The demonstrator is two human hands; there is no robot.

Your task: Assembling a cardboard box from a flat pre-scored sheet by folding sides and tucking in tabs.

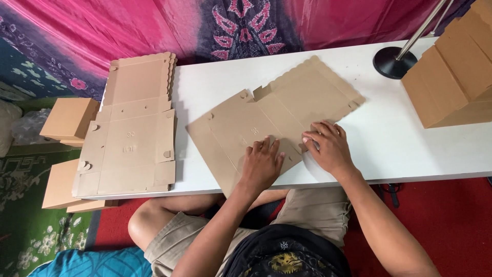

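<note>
A flat die-cut cardboard box blank (266, 110) lies at an angle in the middle of the white table (400, 138). My left hand (262, 163) presses flat on its near part, fingers spread. My right hand (328, 146) rests on the blank's near right edge, fingertips on a side flap. Neither hand grips anything.
A stack of flat box blanks (130, 133) lies on the table's left end. Folded cardboard boxes (453, 72) are stacked at the far right beside a black lamp base (392, 62) with a metal pole. More closed boxes (69, 119) sit on the floor at the left.
</note>
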